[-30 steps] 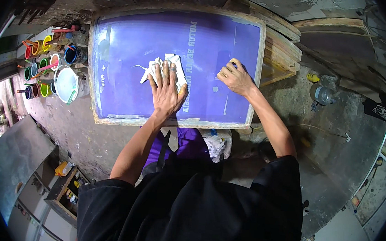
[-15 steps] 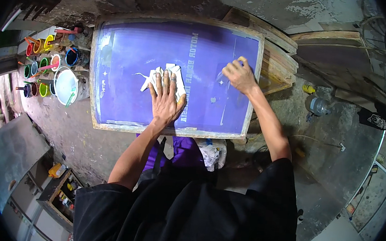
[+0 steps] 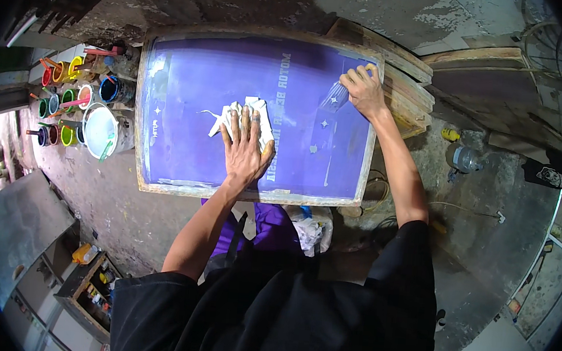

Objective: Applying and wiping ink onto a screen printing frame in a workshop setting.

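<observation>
A large purple printing screen (image 3: 202,155) in a worn wooden frame lies in front of me, with pale lettering and small cross marks on it. My left hand (image 3: 246,149) rests flat, fingers stretched out, on a crumpled white cloth (image 3: 260,110) near the screen's middle. At the far right corner of the screen, my right hand (image 3: 363,89) is closed, fingers curled. From it a clear, creased strip of film (image 3: 334,96) trails over the purple surface; whether it still sticks to the screen I cannot tell.
Several paint pots stand at the left, beside a white bucket (image 3: 99,131). More wooden frames (image 3: 406,86) are stacked under and behind the screen's right side. A clear plastic bottle (image 3: 467,160) lies on the floor at right. A wooden box (image 3: 87,289) sits at lower left.
My right hand has moved away from me and slightly right, toward the far corner, and more of the clear strip shows. My left hand stays on the cloth.
</observation>
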Motion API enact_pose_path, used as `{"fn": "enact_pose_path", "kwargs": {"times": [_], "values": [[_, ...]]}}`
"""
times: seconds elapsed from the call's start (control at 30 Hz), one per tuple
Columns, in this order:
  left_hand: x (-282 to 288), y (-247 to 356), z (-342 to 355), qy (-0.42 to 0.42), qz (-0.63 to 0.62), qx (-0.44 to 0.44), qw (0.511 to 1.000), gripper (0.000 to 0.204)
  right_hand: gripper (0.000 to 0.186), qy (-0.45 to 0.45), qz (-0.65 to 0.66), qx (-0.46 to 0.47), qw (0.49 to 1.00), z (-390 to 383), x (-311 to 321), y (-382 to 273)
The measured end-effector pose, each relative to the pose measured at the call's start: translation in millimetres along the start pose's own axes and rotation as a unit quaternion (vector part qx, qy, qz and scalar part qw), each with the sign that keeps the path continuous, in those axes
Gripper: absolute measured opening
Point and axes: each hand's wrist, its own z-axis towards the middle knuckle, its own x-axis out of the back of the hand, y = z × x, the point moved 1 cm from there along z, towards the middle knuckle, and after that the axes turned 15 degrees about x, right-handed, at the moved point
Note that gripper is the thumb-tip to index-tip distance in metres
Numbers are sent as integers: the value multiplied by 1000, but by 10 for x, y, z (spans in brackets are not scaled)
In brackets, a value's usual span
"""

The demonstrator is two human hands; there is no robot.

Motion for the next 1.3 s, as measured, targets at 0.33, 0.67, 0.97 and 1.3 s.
{"fn": "enact_pose_path", "kwargs": {"times": [0.33,0.67,0.97,1.3], "values": [[1,8,9,7,-2,0,1000,84,24,21,-45,-28,998,37,107,267],[-61,-32,-114,13,8,-13,1000,83,30,349,-400,-188,826,157,3008,1889],[-86,-23,-84,47,-6,-34,998,84,13,452,8,-444,774,-730,2966,-752],[-41,-228,127,38,-49,-103,993,86,18,627,121,-729,246,-1722,1760,-4591]]}}
